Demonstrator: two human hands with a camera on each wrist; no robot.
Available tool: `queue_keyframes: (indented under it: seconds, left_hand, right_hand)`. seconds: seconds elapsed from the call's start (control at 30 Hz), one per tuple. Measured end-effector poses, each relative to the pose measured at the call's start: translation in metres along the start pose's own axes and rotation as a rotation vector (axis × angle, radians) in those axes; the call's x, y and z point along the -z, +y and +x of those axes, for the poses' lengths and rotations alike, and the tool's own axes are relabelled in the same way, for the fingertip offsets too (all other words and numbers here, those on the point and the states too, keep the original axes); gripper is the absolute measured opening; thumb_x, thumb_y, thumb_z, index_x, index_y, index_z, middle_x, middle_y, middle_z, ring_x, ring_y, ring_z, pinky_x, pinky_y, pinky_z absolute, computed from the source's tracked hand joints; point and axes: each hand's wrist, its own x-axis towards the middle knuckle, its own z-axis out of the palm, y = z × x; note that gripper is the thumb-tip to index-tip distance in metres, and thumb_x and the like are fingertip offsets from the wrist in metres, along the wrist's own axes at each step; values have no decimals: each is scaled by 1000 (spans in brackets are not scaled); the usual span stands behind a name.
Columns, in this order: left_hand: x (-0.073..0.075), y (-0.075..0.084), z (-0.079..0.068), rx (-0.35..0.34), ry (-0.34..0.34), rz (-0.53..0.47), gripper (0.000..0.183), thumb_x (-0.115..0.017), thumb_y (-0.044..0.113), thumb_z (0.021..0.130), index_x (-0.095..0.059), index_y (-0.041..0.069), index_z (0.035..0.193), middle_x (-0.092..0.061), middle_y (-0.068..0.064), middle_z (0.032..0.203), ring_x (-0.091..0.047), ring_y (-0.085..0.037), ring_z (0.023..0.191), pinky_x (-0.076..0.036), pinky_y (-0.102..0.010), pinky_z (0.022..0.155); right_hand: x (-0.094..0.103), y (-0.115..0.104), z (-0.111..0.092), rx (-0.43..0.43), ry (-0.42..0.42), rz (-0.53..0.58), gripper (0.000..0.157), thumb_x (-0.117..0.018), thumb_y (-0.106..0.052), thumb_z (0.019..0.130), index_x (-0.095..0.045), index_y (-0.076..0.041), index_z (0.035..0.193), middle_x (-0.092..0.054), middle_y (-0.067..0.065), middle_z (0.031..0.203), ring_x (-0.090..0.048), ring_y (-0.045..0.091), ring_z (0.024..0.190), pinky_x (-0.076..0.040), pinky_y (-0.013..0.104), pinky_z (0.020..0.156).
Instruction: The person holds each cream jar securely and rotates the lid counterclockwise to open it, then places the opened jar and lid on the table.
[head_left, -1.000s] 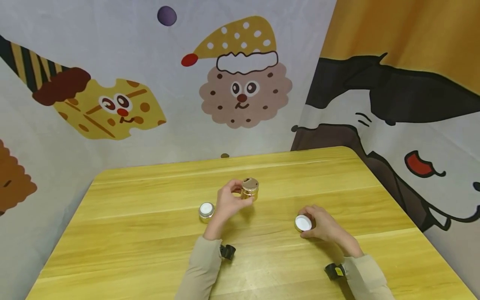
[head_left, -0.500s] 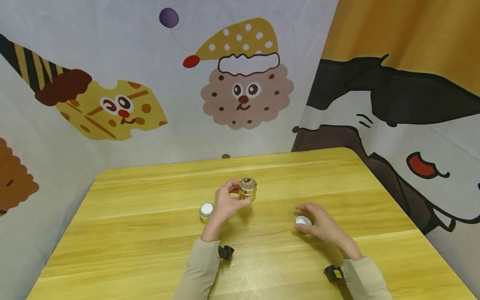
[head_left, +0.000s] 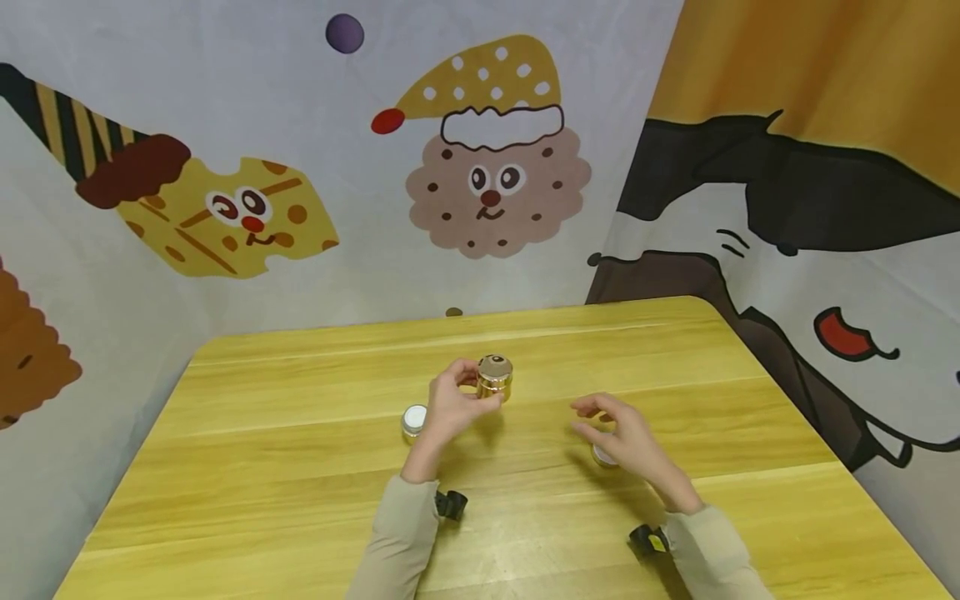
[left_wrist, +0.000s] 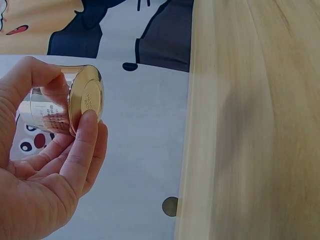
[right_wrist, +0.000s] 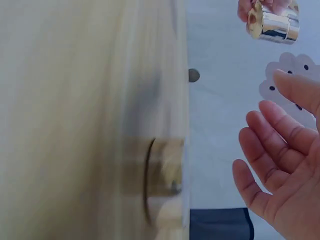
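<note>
My left hand (head_left: pixel 452 410) grips a shiny gold cream jar (head_left: pixel 494 379) above the table, its mirror-like lid facing up. In the left wrist view, thumb and fingers wrap the jar (left_wrist: pixel 50 109), fingertips on its gold base with small print on the side. My right hand (head_left: pixel 628 440) is over the table with relaxed fingers and nothing between them. Partly hidden under that hand lies a gold jar lid (head_left: pixel 602 457), white inside facing up. A second gold jar (head_left: pixel 413 422) with a white top stands beside my left wrist, partly covered by it.
The wood-grain table (head_left: pixel 285 467) ends at a patterned cloth backdrop (head_left: pixel 360 283) behind and to the right. A small black camera (head_left: pixel 452 505) sits on the left wrist, another (head_left: pixel 648 542) on the right.
My right hand has let go of the lid and moved up and left off it; the lid stays on the table. The left hand with its jar has barely moved.
</note>
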Motion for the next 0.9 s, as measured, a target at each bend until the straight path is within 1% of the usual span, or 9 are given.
queue_keyframes:
  seconds: [0.13, 0.23, 0.3, 0.47, 0.6, 0.67, 0.83, 0.9]
  left_hand:
    - [1, -1, 0, -2, -11, -7, 39, -77, 4, 68, -59, -3, 102, -65, -14, 95, -60, -26, 89, -56, -25, 68]
    - [1, -1, 0, -1, -17, -11, 39, -77, 4, 68, -59, -3, 102, -65, -15, 96, -60, -27, 90, -56, -25, 69]
    - [1, -1, 0, -3, -20, -15, 40, -77, 4, 68, -59, -3, 103, -65, -15, 97, -60, -27, 90, -56, -25, 69]
    - [0, -1, 1, -17, -21, -19, 42, -78, 2, 68, -59, -4, 105, -65, -16, 98, -60, -27, 91, -56, -26, 68]
    - [1, 1, 0, -12, -26, -17, 42, -77, -1, 68, -58, -7, 105, -64, -19, 98, -60, -31, 92, -57, -29, 69]
    - [4, 12, -3, -15, -33, -16, 41, -75, -3, 69, -58, -9, 104, -64, -21, 98, -60, -33, 92, -57, -29, 69]
    - [11, 39, -11, -30, -47, -20, 38, -73, -5, 69, -57, -11, 103, -63, -23, 97, -59, -36, 91, -57, -30, 70]
    - [11, 41, -12, -36, -49, -21, 37, -73, -5, 69, -57, -12, 102, -63, -24, 96, -59, -36, 91, -57, -30, 70]
  right_hand:
    - [-3, -8, 10, 21, 35, 14, 24, -72, -3, 80, -65, -4, 103, -66, 8, 93, -60, 20, 85, -53, 39, 68]
    - [-5, -15, 18, 27, 43, 40, 24, -71, -4, 80, -65, -4, 103, -66, 9, 93, -61, 20, 86, -53, 41, 69]
    - [-7, -19, 24, 27, 48, 44, 23, -71, -5, 81, -65, -5, 103, -66, 8, 93, -61, 20, 86, -53, 40, 69]
    - [-10, -28, 36, 3, 51, 58, 22, -71, -7, 81, -66, -6, 102, -66, 4, 93, -61, 19, 86, -53, 38, 70]
    - [-13, -35, 46, -38, 52, 90, 21, -71, -9, 82, -66, -4, 102, -66, 5, 94, -61, 20, 88, -53, 43, 72]
    - [-15, -38, 51, -52, 58, 105, 22, -71, -9, 82, -66, -3, 102, -67, 7, 94, -61, 21, 88, -53, 44, 73]
    - [-20, -46, 62, -74, 77, 132, 25, -72, -11, 82, -65, -2, 104, -66, 9, 96, -60, 21, 88, -53, 40, 74]
    - [-22, -49, 66, -78, 85, 147, 26, -73, -11, 81, -65, -2, 105, -66, 10, 97, -59, 21, 88, -52, 40, 75]
